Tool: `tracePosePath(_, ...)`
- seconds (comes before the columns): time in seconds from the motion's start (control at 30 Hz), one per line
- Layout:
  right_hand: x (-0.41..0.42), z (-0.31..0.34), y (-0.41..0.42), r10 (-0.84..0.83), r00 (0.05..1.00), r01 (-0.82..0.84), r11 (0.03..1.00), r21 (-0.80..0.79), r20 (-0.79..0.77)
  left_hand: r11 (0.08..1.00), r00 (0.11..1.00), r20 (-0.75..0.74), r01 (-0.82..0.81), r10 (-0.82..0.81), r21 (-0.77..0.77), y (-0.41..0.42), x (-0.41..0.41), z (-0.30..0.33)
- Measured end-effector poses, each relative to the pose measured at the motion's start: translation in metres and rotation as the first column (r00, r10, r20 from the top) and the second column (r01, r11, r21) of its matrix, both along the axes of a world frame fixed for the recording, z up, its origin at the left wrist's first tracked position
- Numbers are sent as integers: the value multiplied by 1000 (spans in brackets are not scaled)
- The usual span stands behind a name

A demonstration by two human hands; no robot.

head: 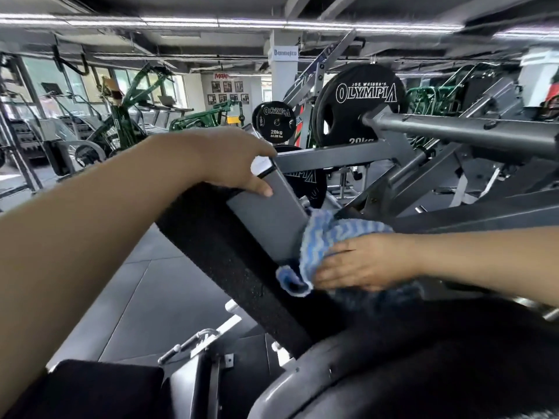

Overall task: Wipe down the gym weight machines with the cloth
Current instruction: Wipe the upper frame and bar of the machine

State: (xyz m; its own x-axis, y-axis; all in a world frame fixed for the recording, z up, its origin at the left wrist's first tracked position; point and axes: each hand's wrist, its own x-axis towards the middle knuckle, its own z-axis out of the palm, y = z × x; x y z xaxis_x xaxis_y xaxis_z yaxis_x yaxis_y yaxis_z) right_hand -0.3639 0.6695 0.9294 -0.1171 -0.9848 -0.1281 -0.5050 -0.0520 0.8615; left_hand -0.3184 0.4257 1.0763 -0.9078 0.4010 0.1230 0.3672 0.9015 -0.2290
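Observation:
A grey steel weight machine [338, 158] fills the middle of the view, with a black textured pad [230, 267] slanting down to the right. My left hand [230, 161] grips the top end of a grey rectangular post [269, 216], thumb on its front face. My right hand [363, 264] lies with straight fingers on a blue and white striped cloth [326, 237], pressing it against the lower end of that post and the frame beside it. Part of the cloth hangs bunched under my fingertips.
Black 20 kg Olympia plates [360, 101] hang on the machine's bar [459, 131], a smaller pair [273, 122] behind. Green machines [127, 122] stand at the back left. A black seat pad [99, 388] and a grey curved frame part [302, 385] lie below my arms.

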Motion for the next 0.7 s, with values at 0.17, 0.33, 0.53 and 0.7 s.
tracePosePath(0.17,-1,23,13,-234,967,256,893,-370,105,999,1000,-3,-24,24,-25,5,0,-1)
tracePosePath(0.33,18,19,-46,-150,575,724,551,-415,804,999,999,4,-39,39,-11,7,3,-2)
tracePosePath(0.53,33,35,-60,710,114,957,108,-268,695,998,999,5,-44,44,38,4,2,-2)
tracePosePath(0.7,31,75,-88,743,175,951,42,-306,646,989,998,-5,-65,66,132,0,-2,-2)
